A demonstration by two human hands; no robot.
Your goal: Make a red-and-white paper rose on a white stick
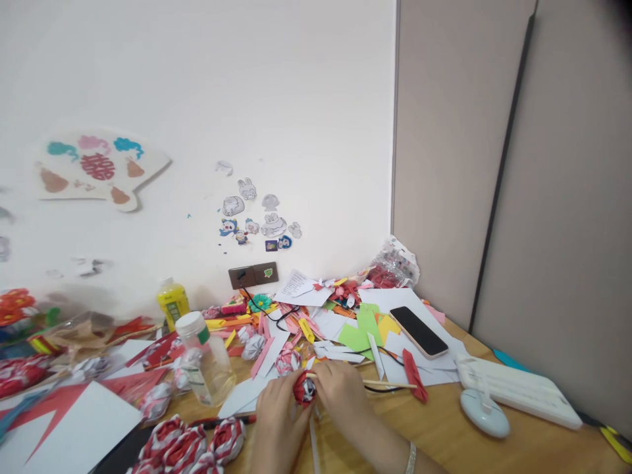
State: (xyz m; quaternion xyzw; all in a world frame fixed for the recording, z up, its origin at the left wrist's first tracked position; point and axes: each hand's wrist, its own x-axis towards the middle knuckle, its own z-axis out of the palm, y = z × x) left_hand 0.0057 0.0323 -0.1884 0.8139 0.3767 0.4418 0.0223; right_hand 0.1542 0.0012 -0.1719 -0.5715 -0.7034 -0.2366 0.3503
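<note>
A small red and white twisted-paper rose (305, 390) is held by my left hand (279, 411), whose fingers close around its left side. My right hand (340, 392) grips a thin wooden stick (388, 383). One end of the stick lies at the top of the rose; the other sticks out to the right, close to a folded red paper piece (413, 375). My right fingertips touch or nearly touch the rose, and I cannot tell which. Below the hands a narrow white strip (315, 444) runs down the table. Several similar paper roses (185, 447) sit together left of my left hand.
A clear plastic jar (212, 372) with a white lid and a yellow bottle (172, 303) stand at the left. Coloured paper scraps (296, 322) cover the back of the table. To the right are a phone (419, 330), a white keyboard (523, 392) and a mouse (484, 413).
</note>
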